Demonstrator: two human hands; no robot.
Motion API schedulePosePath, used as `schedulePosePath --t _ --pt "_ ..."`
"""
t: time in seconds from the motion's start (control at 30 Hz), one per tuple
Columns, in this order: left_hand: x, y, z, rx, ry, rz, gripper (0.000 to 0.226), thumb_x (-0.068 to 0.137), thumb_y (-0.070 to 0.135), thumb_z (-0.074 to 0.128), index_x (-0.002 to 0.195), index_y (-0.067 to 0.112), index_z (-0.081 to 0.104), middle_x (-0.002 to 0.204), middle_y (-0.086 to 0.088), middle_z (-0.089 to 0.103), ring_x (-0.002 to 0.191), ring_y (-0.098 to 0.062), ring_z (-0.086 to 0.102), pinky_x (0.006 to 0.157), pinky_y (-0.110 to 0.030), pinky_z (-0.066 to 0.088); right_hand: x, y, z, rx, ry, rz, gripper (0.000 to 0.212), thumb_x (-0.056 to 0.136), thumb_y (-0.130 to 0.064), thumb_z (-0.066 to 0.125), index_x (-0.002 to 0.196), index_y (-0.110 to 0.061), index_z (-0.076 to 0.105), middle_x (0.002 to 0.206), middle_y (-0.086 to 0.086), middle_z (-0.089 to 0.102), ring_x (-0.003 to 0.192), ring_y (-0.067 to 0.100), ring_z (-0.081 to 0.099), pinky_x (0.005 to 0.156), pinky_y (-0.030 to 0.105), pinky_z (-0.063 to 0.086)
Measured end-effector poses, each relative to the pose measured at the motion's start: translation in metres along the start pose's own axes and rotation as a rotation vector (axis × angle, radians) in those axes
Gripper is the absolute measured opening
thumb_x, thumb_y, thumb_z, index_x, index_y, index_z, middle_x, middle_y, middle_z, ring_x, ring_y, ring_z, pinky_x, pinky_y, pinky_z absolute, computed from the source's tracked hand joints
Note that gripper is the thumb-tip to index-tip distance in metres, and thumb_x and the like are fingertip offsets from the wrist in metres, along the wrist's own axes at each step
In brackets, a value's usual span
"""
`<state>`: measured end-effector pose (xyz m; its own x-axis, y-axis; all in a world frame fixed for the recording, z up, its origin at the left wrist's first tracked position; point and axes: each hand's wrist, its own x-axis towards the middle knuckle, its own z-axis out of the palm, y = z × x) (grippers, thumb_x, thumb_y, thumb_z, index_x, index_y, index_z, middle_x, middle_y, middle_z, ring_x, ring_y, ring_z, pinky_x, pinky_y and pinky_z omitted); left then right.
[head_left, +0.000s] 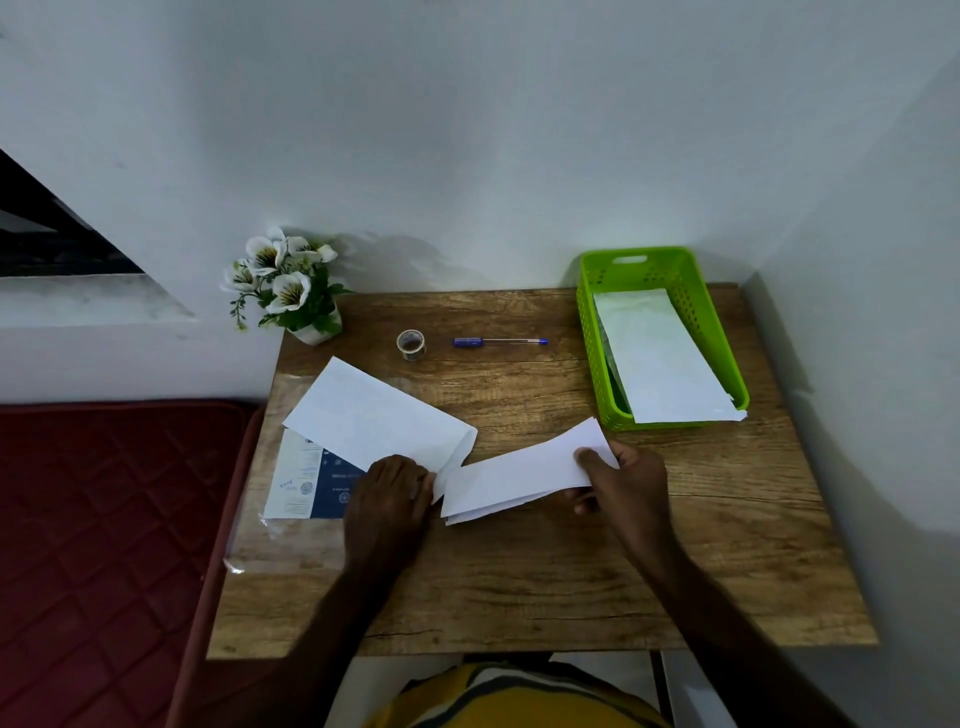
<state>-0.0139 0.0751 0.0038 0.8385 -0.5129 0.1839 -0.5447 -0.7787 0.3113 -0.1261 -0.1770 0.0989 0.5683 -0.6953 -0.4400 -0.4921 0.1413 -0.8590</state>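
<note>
At the far left, a dark red quilted mattress (104, 519) ran out of the picture. White fabric-looking flowers (283, 283) stood at the far left corner of the wood-grain table (519, 571), their pot half hidden by leaves. A blue and white printed leaflet (311, 483) lay in a clear plastic sleeve. Its print was too small to read, and its far part was covered by the envelope (379, 421).

The envelope was flat, white and oblong, and lay slantwise with its mouth toward the near right. The left hand (387, 488) held that end with curled fingers. The fingertips were hidden against the paper, so the exact hold was unclear.

Farther back lay a small roll of clear tape (411, 344) and a blue pen (498, 341), well apart from both hands.

A white folded sheet (519, 478), its layers showing at the near edge, was lifted just right of the envelope's mouth, and its left end was close to the left hand's knuckles. The right hand (618, 478) pinched the sheet's right end, with the thumb on top and the fingers curled beneath and mostly hidden.

At the far right, a perforated green plastic basket (691, 296) held another white envelope, which stuck out over the near rim.
</note>
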Motion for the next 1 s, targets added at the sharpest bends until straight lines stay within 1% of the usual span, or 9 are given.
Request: schedulePosePath --t 0.17,0.27,0.37,0.5,0.6,0.73,0.93,1.0 --pt "-0.003 -0.003 0.006 0.031 0.011 0.064 0.025 0.095 0.036 0.058 0.099 0.014 0.070 0.102 -0.008 0.072 0.097 -0.026 0.066 0.084 -0.040 0.056 0.001 -0.001 0.006 0.061 0.054 0.055 0.006 0.094 -0.011 0.067 0.100 -0.009 0.069 0.070 0.012 0.074 0.055 0.029 0.072 0.045 0.033 0.057" --pt "-0.003 -0.003 0.007 0.057 0.003 0.093 0.034 0.099 0.040 0.050 0.100 0.014 0.072 0.104 -0.009 0.071 0.100 -0.027 0.065 0.085 -0.041 0.055 0.004 -0.002 0.007 0.142 0.069 0.133 0.008 0.094 -0.008 0.066 0.101 -0.005 0.069 0.075 0.016 0.074 0.052 0.025 0.071 0.042 0.030 0.055" --pt "-0.002 -0.002 0.006 0.040 0.003 0.089 0.037 0.100 0.041 0.046 0.099 0.013 0.071 0.103 -0.009 0.071 0.098 -0.027 0.066 0.084 -0.042 0.056 0.007 -0.003 0.008 0.202 0.086 0.189 0.013 0.093 -0.005 0.066 0.105 -0.001 0.068 0.080 0.020 0.074 0.050 0.023 0.070 0.040 0.027 0.053" --pt "-0.001 -0.001 0.003 0.038 0.002 0.106 0.036 0.099 0.039 0.045 0.099 0.013 0.070 0.102 -0.009 0.070 0.097 -0.027 0.066 0.082 -0.043 0.056 0.011 -0.005 0.008 0.237 0.074 0.249 0.012 0.093 -0.005 0.066 0.102 0.001 0.068 0.072 0.022 0.073 0.045 0.020 0.065 0.039 0.026 0.051" --pt "-0.001 -0.001 0.003 0.041 0.004 0.090 0.035 0.098 0.038 0.046 0.099 0.013 0.070 0.103 -0.009 0.070 0.098 -0.028 0.065 0.083 -0.043 0.055 0.010 -0.005 0.010 0.228 0.071 0.207 0.012 0.095 -0.006 0.065 0.104 0.000 0.068 0.076 0.022 0.074 0.048 0.021 0.067 0.040 0.027 0.053" --pt "0.000 -0.001 0.003 0.038 -0.005 0.073 0.035 0.099 0.038 0.045 0.097 0.013 0.070 0.100 -0.008 0.070 0.095 -0.027 0.064 0.081 -0.042 0.053 0.008 -0.003 0.014 0.185 0.093 0.144 0.011 0.097 -0.007 0.064 0.106 -0.003 0.067 0.078 0.015 0.073 0.049 0.020 0.069 0.039 0.028 0.053" --pt "0.001 0.001 0.001 0.015 -0.015 0.032 0.039 0.099 0.041 0.043 0.098 0.015 0.071 0.102 -0.007 0.071 0.096 -0.026 0.065 0.084 -0.041 0.054 0.005 -0.002 0.008 0.031 0.110 0.038 0.006 0.094 -0.010 0.067 0.100 -0.008 0.068 0.068 0.005 0.072 0.049 0.024 0.070 0.042 0.031 0.056" --pt "0.001 0.000 0.001 0.010 -0.020 0.021 0.039 0.100 0.042 0.042 0.098 0.016 0.070 0.101 -0.006 0.071 0.096 -0.026 0.064 0.084 -0.042 0.054 0.004 -0.002 0.005 0.018 0.100 0.028 0.006 0.093 -0.012 0.068 0.099 -0.008 0.068 0.069 0.006 0.072 0.049 0.025 0.070 0.042 0.030 0.056"
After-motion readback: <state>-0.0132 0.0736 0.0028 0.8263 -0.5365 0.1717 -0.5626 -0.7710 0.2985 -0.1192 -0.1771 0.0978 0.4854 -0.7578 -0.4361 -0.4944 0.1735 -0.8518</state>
